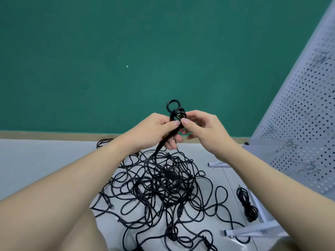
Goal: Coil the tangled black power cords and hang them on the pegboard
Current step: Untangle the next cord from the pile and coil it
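**Both hands work a knot in a thick cord above the tangle**

The left hand (159,129) and right hand (201,127) meet in front of the green wall (108,60), raised above the floor (36,156). Between them is a thick black cord (176,113), wound into a few tight turns with a small loop standing up at the top.

The left hand's fingers are curled round the cord just below the turns, the thumb (173,124) pressed flat across it; the lower fingers fold loosely under the strand. The right hand pinches the turns from the other side: its thumb (186,122) lies tip to tip with the left thumb, the index finger hooks over the top of the turns, and the other fingers hang half curled beneath, touching nothing that can be made out.

From the left hand the cord drops down to the tangle (163,192), a wide heap of thin black cords spread on the floor between the forearms.

A small coiled bundle (247,205) lies apart at the right, just beside the foot of the white pegboard (299,115), which leans along the right edge. Its wire hooks (290,144) look bare, though they are blurred
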